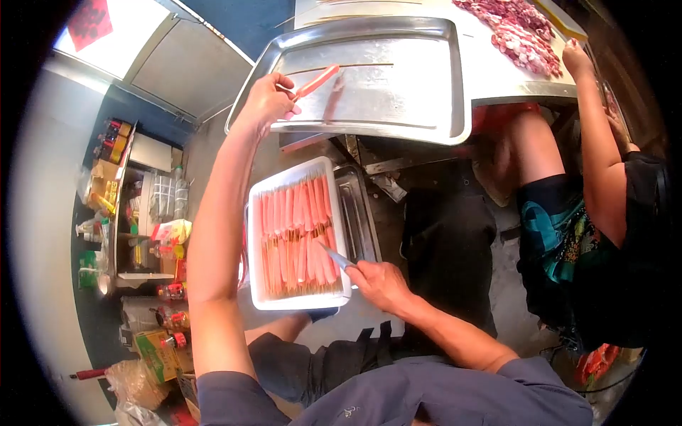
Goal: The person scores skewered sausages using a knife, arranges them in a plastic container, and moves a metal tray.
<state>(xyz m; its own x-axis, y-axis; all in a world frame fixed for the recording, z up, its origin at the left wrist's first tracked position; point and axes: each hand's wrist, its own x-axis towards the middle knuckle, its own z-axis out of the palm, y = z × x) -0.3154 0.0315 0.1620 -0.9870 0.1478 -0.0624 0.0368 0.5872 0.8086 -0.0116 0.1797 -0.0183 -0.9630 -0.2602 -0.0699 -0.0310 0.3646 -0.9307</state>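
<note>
Closest in, one small knife (pixel 339 258) is held by the right hand (pixel 383 287), fingers wrapped round its near end, with the blade poked over the right edge of the white tray (pixel 341 292). Two rows of skewered sausages (pixel 284 209) are laid in that tray, one by the far edge and one by the near edge — too tightly packed for an exact count. One dark metal pan (pixel 362 213) can be seen past the right edge.

Further out, one sausage (pixel 318 81) is pinched by its near end in the left hand (pixel 273 99), fingers closed on it, held over the near-left part of the big metal tray (pixel 419 85). Its long axis is slanted away and to the right, so the one thin stick (pixel 373 65) there is crossed rather than lined up with. That stick is set roughly along the far edge, way nearer the left hand than the right — whether it's touched by the sausage can't be told.

Beyond that, one meat pile (pixel 526 46) is heaped on the tabletop (pixel 490 82), with one co-worker's hand (pixel 577 60) near the right edge.
</note>
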